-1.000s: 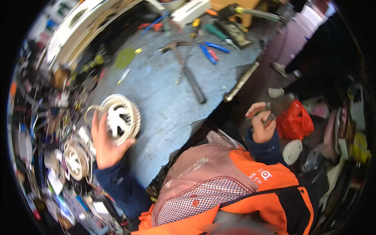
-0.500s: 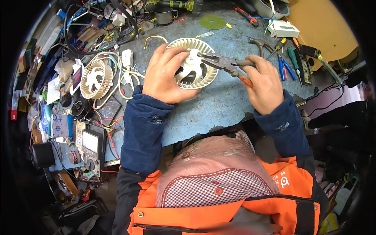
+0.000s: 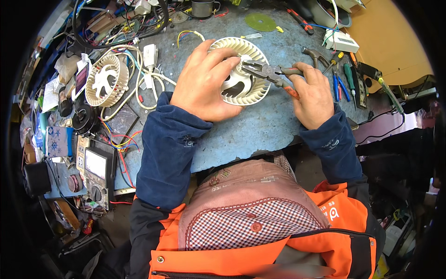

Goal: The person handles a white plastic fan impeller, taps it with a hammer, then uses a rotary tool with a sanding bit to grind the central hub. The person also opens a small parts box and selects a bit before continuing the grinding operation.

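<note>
I count two fan wheels, two hands, one hammer, one metal mug, one green disc and one meter.

The head view looks steeply down from the person's head, through the left one of two side-by-side fisheye cameras. It faces past the orange jacket, in the lower middle of the frame, onto the blue workbench at the centre and upper middle. The left hand and right hand appear near, above centre; both side rims curve into black.
</note>
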Motion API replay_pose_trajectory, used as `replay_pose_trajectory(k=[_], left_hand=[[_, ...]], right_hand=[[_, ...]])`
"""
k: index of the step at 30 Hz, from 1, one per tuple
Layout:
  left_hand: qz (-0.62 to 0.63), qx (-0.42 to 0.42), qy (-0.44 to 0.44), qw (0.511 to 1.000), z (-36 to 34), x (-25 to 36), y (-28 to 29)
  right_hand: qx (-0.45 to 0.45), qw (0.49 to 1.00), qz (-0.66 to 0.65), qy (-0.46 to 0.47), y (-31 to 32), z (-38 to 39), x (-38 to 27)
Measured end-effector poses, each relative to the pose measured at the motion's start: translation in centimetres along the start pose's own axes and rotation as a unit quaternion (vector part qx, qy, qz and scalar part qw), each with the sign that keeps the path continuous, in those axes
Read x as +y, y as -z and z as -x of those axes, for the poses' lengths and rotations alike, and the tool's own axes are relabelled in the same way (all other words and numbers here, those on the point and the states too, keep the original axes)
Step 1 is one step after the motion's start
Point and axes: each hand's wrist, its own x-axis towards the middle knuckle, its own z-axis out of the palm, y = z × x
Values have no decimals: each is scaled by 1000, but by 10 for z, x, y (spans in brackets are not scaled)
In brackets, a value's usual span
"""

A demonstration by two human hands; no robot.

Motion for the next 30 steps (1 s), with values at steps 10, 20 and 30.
replay_pose_trajectory(k=[10,20,30], left_hand=[[37,-12,-20,999,0,-7,4],[75,-71,30,994,0,-10,11],[58,-98,78,990,-1,-12,23]], right_hand=[[-16,997,-23,68,-9,-11,22],[-15,999,-15,46,-9,-10,14],[-91,959,-144,-229,-7,12,32]])
